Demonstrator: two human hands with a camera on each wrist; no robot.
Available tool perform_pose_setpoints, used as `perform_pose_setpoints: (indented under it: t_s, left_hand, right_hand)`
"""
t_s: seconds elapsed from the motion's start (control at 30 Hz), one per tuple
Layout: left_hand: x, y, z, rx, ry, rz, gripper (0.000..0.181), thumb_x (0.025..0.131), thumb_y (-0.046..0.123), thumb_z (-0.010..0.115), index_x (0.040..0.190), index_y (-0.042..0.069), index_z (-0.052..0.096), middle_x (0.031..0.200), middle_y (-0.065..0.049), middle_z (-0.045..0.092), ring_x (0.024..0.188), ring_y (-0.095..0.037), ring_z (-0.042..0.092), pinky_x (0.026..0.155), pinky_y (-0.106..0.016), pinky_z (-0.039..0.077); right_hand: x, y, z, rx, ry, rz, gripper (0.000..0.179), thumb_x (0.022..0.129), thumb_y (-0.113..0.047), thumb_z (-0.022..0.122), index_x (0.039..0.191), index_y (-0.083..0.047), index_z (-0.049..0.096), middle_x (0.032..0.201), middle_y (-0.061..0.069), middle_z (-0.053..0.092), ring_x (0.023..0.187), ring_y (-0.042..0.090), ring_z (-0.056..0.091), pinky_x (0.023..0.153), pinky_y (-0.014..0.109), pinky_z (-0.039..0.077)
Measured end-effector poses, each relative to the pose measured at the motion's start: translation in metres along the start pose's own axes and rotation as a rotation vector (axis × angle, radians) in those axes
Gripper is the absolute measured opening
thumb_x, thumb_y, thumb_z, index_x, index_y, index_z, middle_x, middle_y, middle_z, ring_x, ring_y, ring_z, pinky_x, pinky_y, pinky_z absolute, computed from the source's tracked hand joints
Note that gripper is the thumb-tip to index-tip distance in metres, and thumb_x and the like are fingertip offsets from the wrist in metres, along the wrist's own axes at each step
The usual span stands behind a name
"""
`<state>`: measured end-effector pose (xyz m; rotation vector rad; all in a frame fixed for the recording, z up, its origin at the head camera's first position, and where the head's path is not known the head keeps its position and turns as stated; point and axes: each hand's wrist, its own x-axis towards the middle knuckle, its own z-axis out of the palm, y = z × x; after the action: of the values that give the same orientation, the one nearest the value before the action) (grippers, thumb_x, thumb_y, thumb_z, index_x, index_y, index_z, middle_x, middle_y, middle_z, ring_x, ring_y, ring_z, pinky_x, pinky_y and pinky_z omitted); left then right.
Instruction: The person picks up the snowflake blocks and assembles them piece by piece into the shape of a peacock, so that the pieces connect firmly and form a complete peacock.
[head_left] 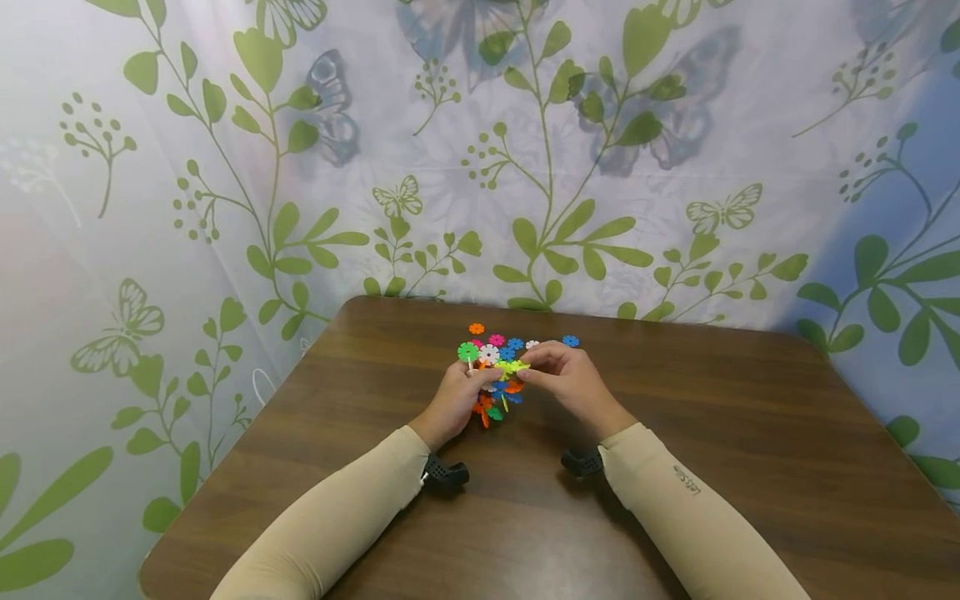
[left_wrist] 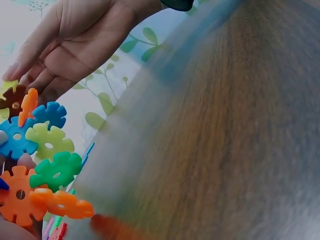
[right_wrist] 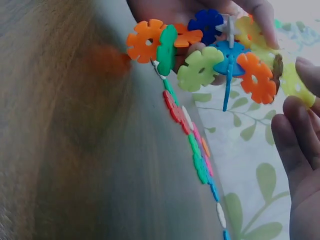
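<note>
My left hand [head_left: 447,402] grips a built-up cluster of flower-shaped interlocking discs. In the right wrist view the cluster shows orange, a green disc [right_wrist: 166,50], a pale lime disc [right_wrist: 200,69], a blue disc [right_wrist: 231,59], dark blue and brown, slotted together at various angles. At its right end, the thumb and fingers of my right hand [right_wrist: 300,150] pinch a yellow disc [right_wrist: 296,86], which sits right beside the brown disc [right_wrist: 277,75]. The left wrist view shows my right hand [left_wrist: 82,35] above the cluster, its fingertips on yellow. The cluster partly hides my left fingers.
Loose flower discs lie on the brown wooden table [head_left: 720,417] beyond my hands, among them an orange disc [head_left: 476,329], a pink disc [head_left: 497,340] and a blue disc [head_left: 571,341]. A leaf-patterned curtain [head_left: 480,192] hangs behind the table's far edge.
</note>
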<state>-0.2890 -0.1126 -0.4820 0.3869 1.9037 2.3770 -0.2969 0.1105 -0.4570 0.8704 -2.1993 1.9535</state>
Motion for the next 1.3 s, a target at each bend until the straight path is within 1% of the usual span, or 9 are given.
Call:
perform_pose_setpoints:
  t_s: [0.13, 0.33, 0.47, 0.63, 0.73, 0.93, 1.03, 1.23, 1.3]
  left_hand:
    - [0.0, -0.001, -0.001, 0.051, -0.004, 0.038, 0.034, 0.1, 0.02, 0.075, 0.122, -0.005, 0.068, 0.107, -0.012, 0.074, 0.093, -0.021, 0.07, 0.087, -0.032, 0.058]
    - [-0.004, -0.002, -0.002, 0.154, -0.016, 0.107, 0.041, 0.102, 0.026, 0.075, 0.128, -0.004, 0.065, 0.114, -0.012, 0.074, 0.099, -0.022, 0.071, 0.09, -0.035, 0.058]
    - [-0.007, 0.0, 0.0, 0.205, -0.027, 0.154, 0.043, 0.103, 0.028, 0.073, 0.134, -0.001, 0.063, 0.12, -0.009, 0.073, 0.107, -0.024, 0.071, 0.094, -0.037, 0.057]
    - [-0.01, 0.004, 0.006, 0.193, -0.023, 0.153, 0.04, 0.105, 0.026, 0.071, 0.13, -0.004, 0.063, 0.113, -0.011, 0.075, 0.101, -0.037, 0.071, 0.088, -0.045, 0.059]
    - [-0.011, 0.007, 0.01, 0.198, -0.004, 0.15, 0.041, 0.105, 0.025, 0.071, 0.129, -0.007, 0.062, 0.108, -0.012, 0.075, 0.094, -0.039, 0.071, 0.082, -0.046, 0.061]
    - [-0.007, 0.004, 0.012, 0.12, 0.059, 0.128, 0.038, 0.102, 0.022, 0.074, 0.127, -0.005, 0.062, 0.111, -0.012, 0.074, 0.097, -0.023, 0.071, 0.087, -0.034, 0.059]
    - [-0.004, 0.002, 0.011, 0.066, 0.101, 0.096, 0.038, 0.101, 0.021, 0.076, 0.126, -0.005, 0.062, 0.11, -0.014, 0.074, 0.097, -0.024, 0.071, 0.088, -0.035, 0.059]
    - [0.006, -0.002, 0.001, -0.101, 0.237, -0.002, 0.049, 0.097, 0.024, 0.08, 0.127, -0.008, 0.057, 0.113, -0.014, 0.069, 0.099, -0.025, 0.068, 0.09, -0.034, 0.058]
    - [0.009, -0.004, -0.004, -0.138, 0.268, -0.016, 0.049, 0.097, 0.024, 0.08, 0.127, -0.006, 0.055, 0.115, -0.013, 0.067, 0.104, -0.029, 0.066, 0.09, -0.033, 0.057]
  right_hand:
    - [0.001, -0.004, 0.003, -0.013, -0.004, -0.017, 0.015, 0.093, -0.002, 0.082, 0.108, 0.001, 0.079, 0.115, 0.018, 0.068, 0.097, 0.032, 0.071, 0.085, 0.036, 0.06]
    - [0.001, -0.009, 0.003, -0.052, -0.011, 0.023, 0.015, 0.092, -0.004, 0.083, 0.107, -0.002, 0.082, 0.116, 0.012, 0.073, 0.111, 0.028, 0.067, 0.086, 0.036, 0.06]
    - [0.001, -0.01, 0.003, -0.06, 0.017, 0.041, 0.015, 0.09, -0.005, 0.085, 0.104, -0.004, 0.083, 0.113, 0.01, 0.075, 0.113, 0.028, 0.066, 0.085, 0.035, 0.06]
    - [-0.001, -0.012, 0.006, -0.023, 0.048, 0.045, 0.014, 0.09, -0.006, 0.086, 0.103, -0.002, 0.083, 0.115, 0.013, 0.074, 0.111, 0.03, 0.067, 0.084, 0.036, 0.06]
    - [-0.003, -0.012, 0.008, -0.001, 0.064, 0.035, 0.014, 0.09, -0.005, 0.085, 0.103, 0.0, 0.082, 0.116, 0.015, 0.073, 0.108, 0.03, 0.068, 0.084, 0.035, 0.06]
    - [-0.003, -0.01, 0.012, 0.028, 0.082, 0.017, 0.018, 0.093, -0.003, 0.082, 0.11, 0.003, 0.079, 0.118, 0.018, 0.072, 0.102, 0.03, 0.07, 0.084, 0.033, 0.06]
    - [-0.003, -0.006, 0.012, 0.022, 0.078, 0.009, 0.025, 0.096, -0.002, 0.078, 0.119, 0.004, 0.075, 0.122, 0.021, 0.07, 0.104, 0.033, 0.069, 0.086, 0.032, 0.059]
    - [-0.003, -0.004, 0.008, -0.101, 0.115, 0.012, 0.03, 0.102, -0.001, 0.069, 0.13, 0.008, 0.066, 0.13, 0.029, 0.064, 0.112, 0.043, 0.065, 0.088, 0.026, 0.056]
    - [-0.004, -0.006, 0.007, -0.172, 0.112, 0.047, 0.031, 0.102, -0.004, 0.07, 0.13, 0.009, 0.066, 0.13, 0.028, 0.064, 0.111, 0.043, 0.065, 0.089, 0.031, 0.056]
